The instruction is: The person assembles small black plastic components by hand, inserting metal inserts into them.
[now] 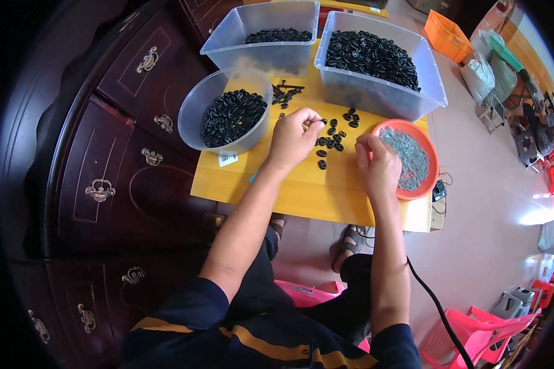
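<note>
Over the yellow tabletop (326,197), my left hand (294,138) is pinched closed, with a small black oval piece (324,122) showing at its fingertips. Several similar loose black oval pieces (330,143) lie between my hands, each with holes through it. My right hand (380,166) is at the near-left rim of an orange-red bowl (434,154), its thumb and fingers drawn together; whatever they hold is hidden. Small silvery pieces (406,154) fill the bowl. To the left of my left hand stands a round clear tub (188,120) of black oval pieces.
Two clear plastic bins, left (283,58) and right (375,98), hold more black pieces at the back. Dark screw-like parts (287,90) lie beside the tub. Dark wooden drawers (104,166) flank the left. Pink chairs (474,332) and a black cable (437,301) are at right.
</note>
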`<state>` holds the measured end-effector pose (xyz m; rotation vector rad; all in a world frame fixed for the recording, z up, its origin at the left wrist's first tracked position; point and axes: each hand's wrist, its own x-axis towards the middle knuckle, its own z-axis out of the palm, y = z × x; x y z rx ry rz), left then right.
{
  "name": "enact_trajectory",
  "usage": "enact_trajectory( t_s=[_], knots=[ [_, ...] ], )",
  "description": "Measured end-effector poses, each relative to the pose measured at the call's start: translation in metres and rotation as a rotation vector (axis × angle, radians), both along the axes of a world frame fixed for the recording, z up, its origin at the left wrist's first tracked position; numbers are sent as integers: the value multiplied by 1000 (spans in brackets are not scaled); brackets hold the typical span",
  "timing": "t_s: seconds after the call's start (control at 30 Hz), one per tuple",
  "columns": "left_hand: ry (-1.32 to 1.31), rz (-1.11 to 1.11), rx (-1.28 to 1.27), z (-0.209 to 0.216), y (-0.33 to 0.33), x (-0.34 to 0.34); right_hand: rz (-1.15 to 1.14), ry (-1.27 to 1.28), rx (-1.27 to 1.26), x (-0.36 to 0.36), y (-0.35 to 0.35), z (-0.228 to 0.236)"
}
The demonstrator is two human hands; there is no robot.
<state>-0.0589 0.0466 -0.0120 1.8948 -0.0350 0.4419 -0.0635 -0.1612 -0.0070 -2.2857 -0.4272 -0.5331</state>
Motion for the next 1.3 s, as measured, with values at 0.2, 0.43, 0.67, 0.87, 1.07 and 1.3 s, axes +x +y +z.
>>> enact_trajectory(
  t_s=[0.2, 0.43, 0.67, 0.87, 1.07, 1.3],
  knots=[
    [195, 29, 543, 2, 12, -12, 3, -16, -342, 43, 25, -11],
    [430, -43, 818, 8, 17, -15, 31, 169, -607, 74, 40, -4],
    [447, -60, 771, 18, 19, -17, 2, 230, -650, 75, 43, -3],
    [387, -3, 671, 17, 27, -18, 62, 266, -626, 70, 42, 3],
    [280, -8, 550, 18, 26, -19, 80, 241, -654, 78, 41, -11],
    [220, -42, 415, 19, 20, -17, 66, 201, -403, 67, 29, 23]
  ],
)
